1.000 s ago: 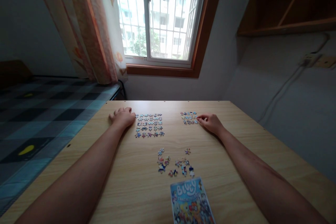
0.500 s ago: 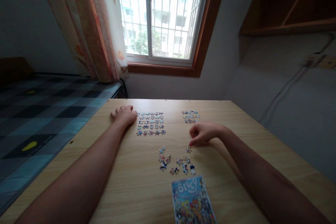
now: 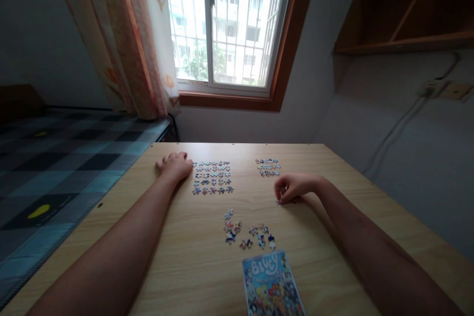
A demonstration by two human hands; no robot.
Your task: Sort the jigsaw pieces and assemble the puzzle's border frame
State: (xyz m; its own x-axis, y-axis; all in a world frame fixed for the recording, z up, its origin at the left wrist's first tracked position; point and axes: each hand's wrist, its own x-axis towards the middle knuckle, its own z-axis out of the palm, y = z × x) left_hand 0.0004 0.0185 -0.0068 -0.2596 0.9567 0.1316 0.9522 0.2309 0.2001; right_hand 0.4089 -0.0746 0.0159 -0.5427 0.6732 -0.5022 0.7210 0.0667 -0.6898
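Observation:
My right hand (image 3: 296, 187) is closed in a pinch on a small jigsaw piece (image 3: 278, 202), low over the table and below the small block of rows (image 3: 268, 167) of pieces. My left hand (image 3: 175, 165) rests on the table with its fingers spread and lightly bent, beside the left edge of a larger grid of jigsaw pieces (image 3: 213, 177). Several loose jigsaw pieces (image 3: 261, 239) lie scattered nearer to me. Just below them is a blue box (image 3: 273, 284) printed "Bluey" with cartoon figures.
The pale wooden table (image 3: 185, 266) reaches to the wall under a barred window (image 3: 237, 29). To the left stand a bed with a checked cover (image 3: 85, 143) and a curtain (image 3: 137, 44). A wooden shelf (image 3: 407, 39) hangs at the right, above a cable and socket (image 3: 435, 89).
My right hand has come from the small block of rows down to the loose pieces. It has picked up the upper right one and moved it slightly right. My left hand stays put.

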